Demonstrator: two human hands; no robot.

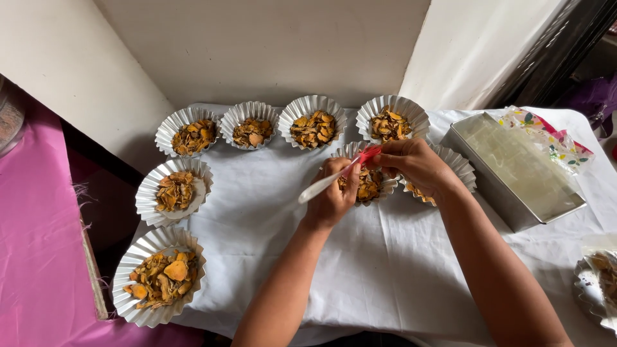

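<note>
While pinching a white-handled spatula [334, 178] w/ red tip, left hand [332, 196] curled shut round the handle, long axis slanting from lower left up to upper right, tip meeting right hand [414, 166] fingers, closed on the red end. Both hands over a paper cup of orange chips [367, 183] near bench [385, 270] far edge, centre; left hand nearer it. Metal tin [514, 170] off to right edge.

Eight fluted foil cups [312, 122] of orange-brown dried slices sit on the counter [385, 270], two partly behind the hands. One metal tin [514, 170], one white-handled spatula [334, 178], one patterned wrapper [553, 138].
</note>
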